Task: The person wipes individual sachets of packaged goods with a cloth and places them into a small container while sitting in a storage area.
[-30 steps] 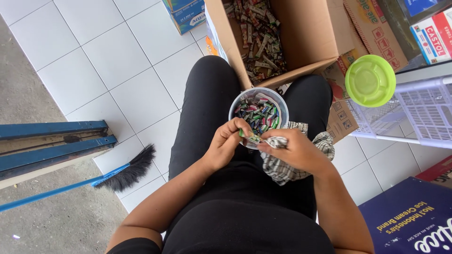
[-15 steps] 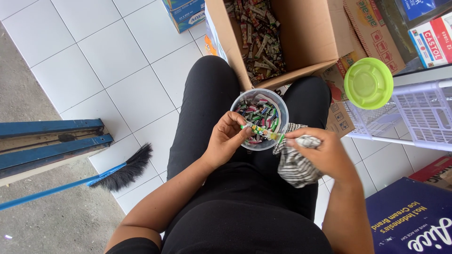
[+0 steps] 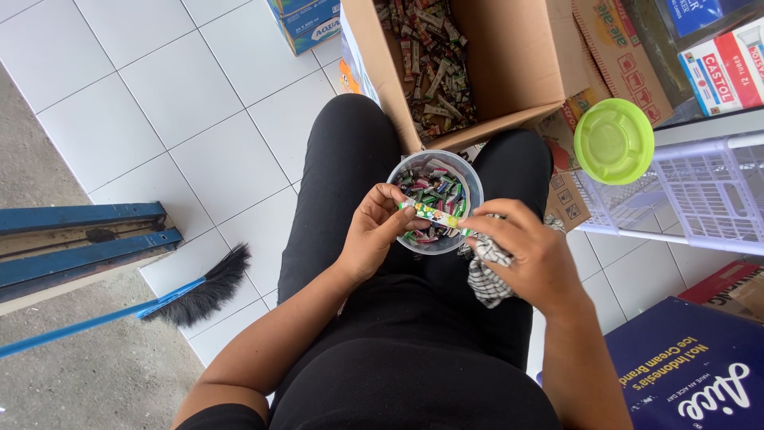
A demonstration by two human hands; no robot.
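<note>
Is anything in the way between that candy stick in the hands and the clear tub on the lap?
Nothing visible. The candy stick is held by the left hand and right hand directly over the open tub; the checked cloth hangs beside the tub, not across its mouth.

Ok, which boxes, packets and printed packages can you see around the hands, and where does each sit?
Candy stick: slim, green-white wrapper, held between left hand and right hand.
Clear tub: round, on the lap, full of wrapped sticks.
Open cardboard box: brown, ahead of the knees, loose sticks inside.
Small carton: blue, top centre.
Red-white carton: top right.
Dark blue box: white lettering, bottom right.
</note>
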